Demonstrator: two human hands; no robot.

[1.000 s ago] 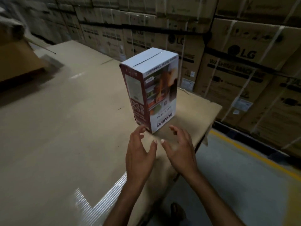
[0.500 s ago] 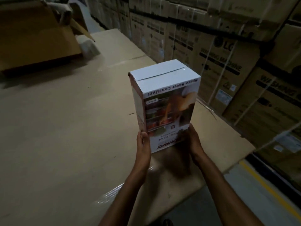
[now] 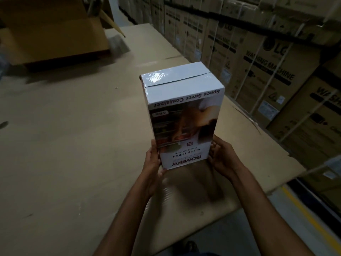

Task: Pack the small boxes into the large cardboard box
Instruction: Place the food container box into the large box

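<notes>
Left hand (image 3: 152,161): clasps the lower left edge of the small box (image 3: 182,115), thumb laid up along the front corner, fingers wrapped behind and out of sight
Right hand (image 3: 221,157): clasps the lower right side of the same box, fingers curled against the side panel

Small box: white printed carton, upright, held between both hands near the front edge of the desk (image 3: 73,145). Print reads upside down from the head view, "Space Saver Container" near the top and "BOMBAY" at the bottom. Top flaps closed, a seam running across them, a glossy sheen on the left part. Lower end appears raised off the desk, with a shadow on the surface just beneath it

Desk: wide, covered in flat brown cardboard; a shiny patch of clear tape (image 3: 167,193) beside the left wrist

Large cardboard box (image 3: 55,34): brown, at the far left of the desk, well apart from the small box; one flap (image 3: 112,23) juts out to its right; inside not visible

Stacked cartons (image 3: 267,71): along the right and rear, marked "LG" and "WASHING MACHINE", bound with pale straps

Floor (image 3: 227,235): grey, lower right, with a yellow line (image 3: 311,217)
</notes>
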